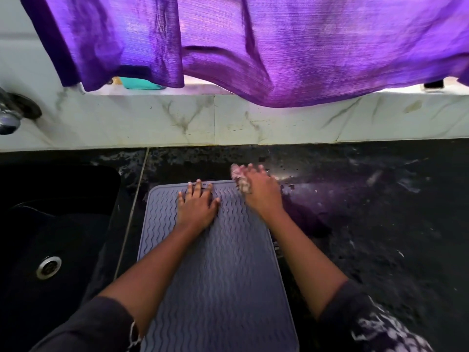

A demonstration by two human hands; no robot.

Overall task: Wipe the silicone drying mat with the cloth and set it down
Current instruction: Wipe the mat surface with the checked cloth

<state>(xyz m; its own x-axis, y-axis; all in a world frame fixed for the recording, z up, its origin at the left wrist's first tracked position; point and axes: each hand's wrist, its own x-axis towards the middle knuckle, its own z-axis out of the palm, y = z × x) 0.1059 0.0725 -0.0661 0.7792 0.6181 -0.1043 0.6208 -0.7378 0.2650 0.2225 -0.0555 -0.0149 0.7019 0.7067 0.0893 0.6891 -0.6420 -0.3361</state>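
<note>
A grey silicone drying mat (223, 275) with wavy ridges lies flat on the black counter, running from its far edge near the wall side toward me. My left hand (196, 204) presses flat on the mat's far end, fingers spread. My right hand (258, 189) is at the mat's far right corner, closed over a small pale speckled cloth (241, 182) that shows under and beside the fingers. The right hand is blurred.
A black sink (50, 237) with a metal drain (48, 267) sits left of the mat. A tap (10, 115) juts out at the far left. Marble wall tiles (228, 120) rise behind the wet black counter (368, 212). A purple curtain (279, 47) hangs above.
</note>
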